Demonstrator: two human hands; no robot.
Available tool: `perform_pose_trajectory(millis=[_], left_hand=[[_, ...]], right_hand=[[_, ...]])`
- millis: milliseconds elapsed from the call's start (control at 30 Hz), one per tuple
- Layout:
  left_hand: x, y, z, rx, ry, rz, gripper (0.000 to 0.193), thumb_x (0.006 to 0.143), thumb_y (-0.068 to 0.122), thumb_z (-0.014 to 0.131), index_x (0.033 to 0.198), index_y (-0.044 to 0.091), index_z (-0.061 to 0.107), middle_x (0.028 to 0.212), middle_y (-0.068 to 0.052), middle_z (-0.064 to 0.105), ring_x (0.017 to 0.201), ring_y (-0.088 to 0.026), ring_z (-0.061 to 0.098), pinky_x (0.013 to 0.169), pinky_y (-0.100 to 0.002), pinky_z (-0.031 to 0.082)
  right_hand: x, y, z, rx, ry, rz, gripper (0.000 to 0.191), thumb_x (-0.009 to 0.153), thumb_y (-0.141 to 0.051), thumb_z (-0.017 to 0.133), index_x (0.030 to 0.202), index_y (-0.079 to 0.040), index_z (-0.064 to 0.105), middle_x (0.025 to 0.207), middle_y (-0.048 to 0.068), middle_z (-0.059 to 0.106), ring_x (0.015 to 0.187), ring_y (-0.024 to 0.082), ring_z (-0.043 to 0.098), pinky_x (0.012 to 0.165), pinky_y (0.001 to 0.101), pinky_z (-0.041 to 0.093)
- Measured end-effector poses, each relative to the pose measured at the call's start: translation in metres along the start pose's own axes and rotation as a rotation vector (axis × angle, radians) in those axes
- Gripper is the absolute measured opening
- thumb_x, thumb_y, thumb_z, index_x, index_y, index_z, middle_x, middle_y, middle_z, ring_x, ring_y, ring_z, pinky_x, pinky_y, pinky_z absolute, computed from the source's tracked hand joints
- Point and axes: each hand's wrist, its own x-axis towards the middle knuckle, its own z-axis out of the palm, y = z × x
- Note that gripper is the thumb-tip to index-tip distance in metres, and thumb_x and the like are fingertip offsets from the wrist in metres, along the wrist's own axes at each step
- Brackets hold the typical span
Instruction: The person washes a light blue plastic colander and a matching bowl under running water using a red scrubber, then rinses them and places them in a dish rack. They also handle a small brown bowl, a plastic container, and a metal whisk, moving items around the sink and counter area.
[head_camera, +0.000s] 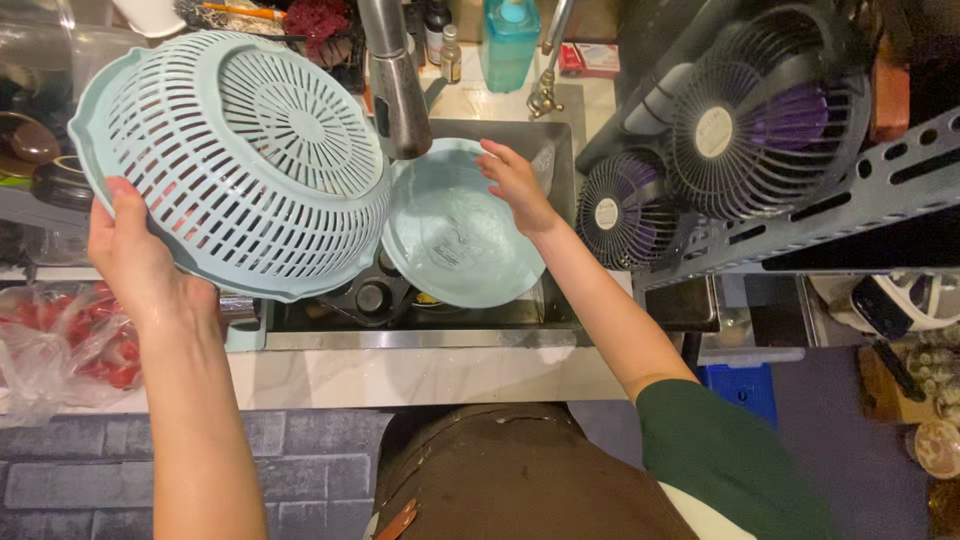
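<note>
Over the sink, head view: both arms reach forward from the bottom edge, one thing in each hand.
Left hand (135, 255): closed on the rim of the pale blue colander (240, 160), thumb over the edge at about 8 o'clock of it.
Colander: raised clear of the sink (420, 325) and tipped, its slotted underside facing the camera, seemingly so water can run off.
Right hand (518, 185): fingers curled over the upper rim of the pale blue bowl (455, 235), at about 1 o'clock of it.
Bowl: tilted on edge inside the sink, hollow side toward the camera, just below the faucet (398, 85), touching the colander's rim at 9 o'clock.
Nearby: bag of red fruit (60, 345) at 6 o'clock of the left hand; two small fans (700, 150) at 3 o'clock of the bowl.
</note>
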Motion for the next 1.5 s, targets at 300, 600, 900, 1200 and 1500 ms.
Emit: perform_pose_trajectory(millis=[300, 600, 900, 1200, 1500], left_hand=[[-0.031, -0.022, -0.02, 0.105, 0.008, 0.06, 0.031, 0.118, 0.015, 0.054, 0.14, -0.007, 0.057, 0.133, -0.017, 0.071, 0.115, -0.025, 0.073, 0.103, -0.04, 0.063], [-0.083, -0.018, -0.012, 0.381, -0.074, 0.282, 0.026, 0.124, 0.017, 0.062, 0.134, -0.007, 0.057, 0.125, -0.01, 0.067, 0.106, -0.014, 0.061, 0.103, -0.029, 0.052], [-0.107, -0.026, -0.018, 0.628, -0.005, 0.395, 0.025, 0.116, 0.014, 0.059, 0.132, -0.006, 0.061, 0.122, -0.004, 0.066, 0.11, -0.01, 0.059, 0.1, -0.026, 0.047], [-0.117, -0.055, -0.013, 0.558, 0.247, 0.308, 0.032, 0.107, 0.012, 0.059, 0.132, -0.007, 0.063, 0.12, -0.006, 0.068, 0.107, -0.009, 0.061, 0.096, -0.023, 0.048], [-0.069, 0.003, -0.054, -0.092, 0.395, 0.174, 0.031, 0.107, 0.022, 0.057, 0.126, -0.002, 0.064, 0.114, -0.008, 0.072, 0.099, -0.017, 0.067, 0.089, -0.034, 0.053]], right_hand=[[-0.045, 0.069, -0.024, -0.223, 0.081, -0.186, 0.036, 0.103, -0.022, 0.063, 0.137, -0.012, 0.061, 0.127, 0.009, 0.067, 0.122, 0.017, 0.061, 0.103, 0.0298, 0.046], [-0.095, 0.068, -0.017, -0.451, 0.045, -0.252, 0.034, 0.096, -0.02, 0.064, 0.129, -0.011, 0.066, 0.129, 0.006, 0.068, 0.121, 0.02, 0.065, 0.098, 0.0384, 0.049], [-0.111, 0.039, 0.007, -0.577, -0.075, -0.371, 0.032, 0.095, -0.018, 0.066, 0.126, -0.009, 0.068, 0.123, 0.013, 0.069, 0.119, 0.028, 0.065, 0.1, 0.037, 0.05], [-0.117, 0.032, 0.045, -0.665, -0.186, -0.417, 0.032, 0.093, -0.018, 0.065, 0.123, -0.008, 0.069, 0.122, 0.013, 0.07, 0.117, 0.033, 0.064, 0.099, 0.0388, 0.048], [-0.106, 0.045, 0.088, -0.553, -0.156, -0.376, 0.03, 0.091, -0.015, 0.066, 0.119, -0.006, 0.072, 0.121, 0.01, 0.075, 0.118, 0.026, 0.069, 0.101, 0.035, 0.048]])
